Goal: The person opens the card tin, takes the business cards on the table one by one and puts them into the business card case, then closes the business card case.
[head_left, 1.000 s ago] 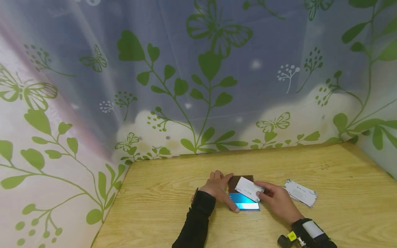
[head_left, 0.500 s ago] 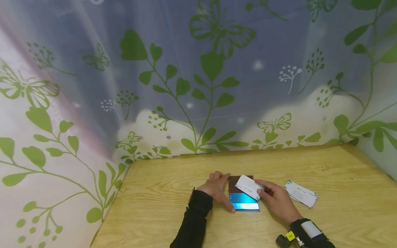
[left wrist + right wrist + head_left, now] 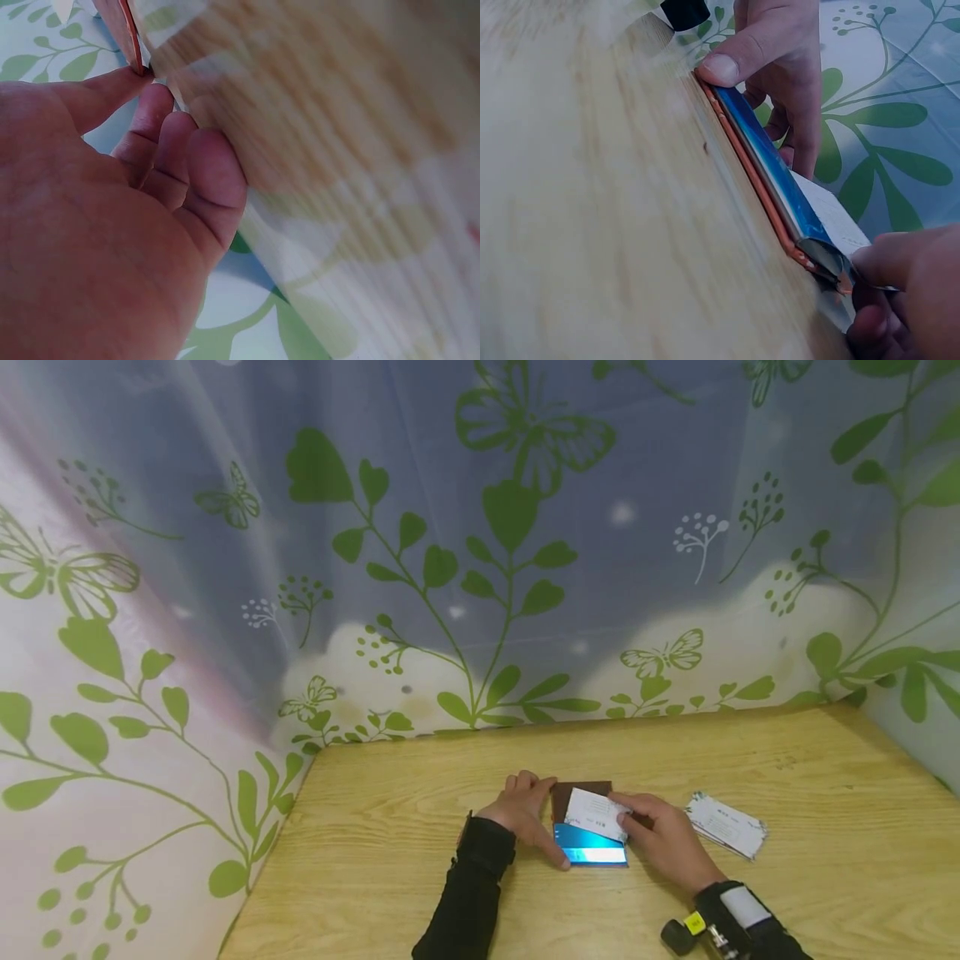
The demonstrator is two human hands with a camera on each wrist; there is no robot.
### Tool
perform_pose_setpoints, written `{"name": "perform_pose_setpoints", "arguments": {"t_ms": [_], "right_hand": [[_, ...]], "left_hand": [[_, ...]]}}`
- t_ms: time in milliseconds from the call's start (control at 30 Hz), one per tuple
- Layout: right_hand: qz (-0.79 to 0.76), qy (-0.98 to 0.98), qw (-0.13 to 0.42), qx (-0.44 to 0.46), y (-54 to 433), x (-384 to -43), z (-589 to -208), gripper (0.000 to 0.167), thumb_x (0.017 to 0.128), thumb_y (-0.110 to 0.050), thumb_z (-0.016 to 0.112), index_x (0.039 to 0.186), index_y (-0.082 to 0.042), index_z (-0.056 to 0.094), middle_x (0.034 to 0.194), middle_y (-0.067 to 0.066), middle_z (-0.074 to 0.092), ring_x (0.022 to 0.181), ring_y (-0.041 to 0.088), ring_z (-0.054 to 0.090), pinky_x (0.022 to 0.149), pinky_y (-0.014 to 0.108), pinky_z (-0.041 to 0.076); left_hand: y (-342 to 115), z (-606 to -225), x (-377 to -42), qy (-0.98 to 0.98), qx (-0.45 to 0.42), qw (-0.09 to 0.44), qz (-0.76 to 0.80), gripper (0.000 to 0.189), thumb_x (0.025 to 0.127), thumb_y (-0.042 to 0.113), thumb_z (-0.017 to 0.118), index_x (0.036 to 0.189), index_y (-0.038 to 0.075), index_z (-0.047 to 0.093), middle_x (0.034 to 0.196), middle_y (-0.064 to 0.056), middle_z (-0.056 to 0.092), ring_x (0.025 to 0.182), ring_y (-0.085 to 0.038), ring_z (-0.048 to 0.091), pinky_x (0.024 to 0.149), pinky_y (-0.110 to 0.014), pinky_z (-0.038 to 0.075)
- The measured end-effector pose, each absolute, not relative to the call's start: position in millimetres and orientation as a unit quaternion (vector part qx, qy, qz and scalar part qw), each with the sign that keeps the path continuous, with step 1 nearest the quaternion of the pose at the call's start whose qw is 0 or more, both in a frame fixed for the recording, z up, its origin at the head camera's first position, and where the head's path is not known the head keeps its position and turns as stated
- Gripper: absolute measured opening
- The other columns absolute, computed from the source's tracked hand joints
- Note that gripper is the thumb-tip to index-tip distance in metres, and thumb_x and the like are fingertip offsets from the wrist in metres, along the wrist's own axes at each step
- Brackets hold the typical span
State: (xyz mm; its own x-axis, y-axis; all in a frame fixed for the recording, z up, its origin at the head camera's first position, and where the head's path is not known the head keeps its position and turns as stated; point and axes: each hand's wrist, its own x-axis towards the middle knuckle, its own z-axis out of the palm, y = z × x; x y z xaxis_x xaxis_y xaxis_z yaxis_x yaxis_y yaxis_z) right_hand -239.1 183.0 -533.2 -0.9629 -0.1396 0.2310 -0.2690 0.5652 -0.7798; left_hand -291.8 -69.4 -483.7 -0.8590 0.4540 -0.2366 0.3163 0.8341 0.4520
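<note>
A brown card holder point(image 3: 562, 802) with a shiny blue panel point(image 3: 588, 846) lies open on the table. My left hand point(image 3: 521, 814) holds it along its left side, thumb at the near corner and index finger at the far one. In the right wrist view that thumb presses on the end of the blue panel point(image 3: 769, 161). Between right thumb and fingers I pinch the right end of a white printed business card point(image 3: 592, 812). It lies slanted over the holder, its lower edge overlapping the top of the panel. My right hand point(image 3: 667, 843) covers the card's right end.
A small stack of white business cards point(image 3: 727, 827) lies on the wooden table point(image 3: 375, 860), right of my right hand. A curtain point(image 3: 390, 568) printed with leaves and butterflies hangs behind the table's back edge and along both sides.
The business card has shifted slightly left and turned more level with the holder, carried by my right hand. My left thumb has slid left off the panel to its corner.
</note>
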Motion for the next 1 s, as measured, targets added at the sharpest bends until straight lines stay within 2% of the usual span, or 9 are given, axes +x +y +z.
{"name": "perform_pose_setpoints", "arguments": {"t_ms": [167, 333, 467, 667, 833, 1000], "right_hand": [[0.449, -0.884, 0.050, 0.124, 181.8, -237.8, -530.4, 0.034, 0.101, -0.006, 0.066, 0.134, -0.008, 0.070, 0.129, 0.012, 0.067, 0.100, 0.017, 0.062, 0.080, 0.028, 0.052], [0.448, -0.885, 0.032, 0.125, 181.2, -237.7, -529.8, 0.033, 0.100, -0.006, 0.066, 0.132, -0.008, 0.071, 0.119, 0.009, 0.068, 0.085, 0.013, 0.057, 0.070, 0.026, 0.047], [0.453, -0.883, 0.018, 0.118, 181.0, -237.9, -531.3, 0.033, 0.099, -0.011, 0.069, 0.132, -0.009, 0.071, 0.116, 0.005, 0.066, 0.085, 0.014, 0.055, 0.071, 0.027, 0.047], [0.456, -0.880, 0.017, 0.131, 181.6, -237.9, -535.1, 0.041, 0.096, -0.020, 0.075, 0.135, -0.008, 0.069, 0.125, 0.009, 0.064, 0.089, 0.014, 0.056, 0.073, 0.027, 0.048], [0.461, -0.874, 0.036, 0.152, 180.8, -235.3, -535.8, 0.043, 0.098, -0.021, 0.074, 0.137, -0.005, 0.066, 0.130, 0.013, 0.062, 0.092, 0.012, 0.057, 0.074, 0.027, 0.049], [0.465, -0.872, 0.046, 0.144, 176.9, -235.0, -535.6, 0.041, 0.097, -0.016, 0.074, 0.137, -0.008, 0.067, 0.130, 0.010, 0.065, 0.094, 0.012, 0.060, 0.079, 0.027, 0.051]], "left_hand": [[-68.2, -479.9, -289.7, 0.944, 0.201, 0.168, 0.200, 0.130, 0.054, 0.049, 0.101, 0.162, 0.019, 0.036, 0.136, -0.004, 0.041, 0.116, -0.020, 0.035, 0.094, -0.035, 0.046], [-68.0, -480.9, -289.8, 0.944, 0.201, 0.168, 0.200, 0.130, 0.054, 0.049, 0.102, 0.162, 0.019, 0.036, 0.138, -0.005, 0.041, 0.116, -0.019, 0.035, 0.095, -0.034, 0.046], [-69.0, -481.0, -288.8, 0.943, 0.201, 0.168, 0.202, 0.130, 0.054, 0.050, 0.101, 0.162, 0.019, 0.035, 0.139, -0.005, 0.041, 0.117, -0.020, 0.036, 0.097, -0.035, 0.047], [-69.2, -480.3, -287.8, 0.944, 0.201, 0.167, 0.200, 0.130, 0.055, 0.050, 0.101, 0.162, 0.019, 0.035, 0.138, -0.004, 0.041, 0.117, -0.019, 0.035, 0.096, -0.035, 0.047], [-69.1, -482.5, -288.7, 0.945, 0.204, 0.165, 0.197, 0.130, 0.055, 0.051, 0.101, 0.162, 0.019, 0.035, 0.137, -0.004, 0.042, 0.116, -0.019, 0.036, 0.095, -0.033, 0.047], [-69.5, -483.0, -289.5, 0.945, 0.207, 0.164, 0.195, 0.129, 0.055, 0.051, 0.100, 0.162, 0.019, 0.035, 0.139, -0.005, 0.041, 0.117, -0.019, 0.036, 0.097, -0.034, 0.046]]}}
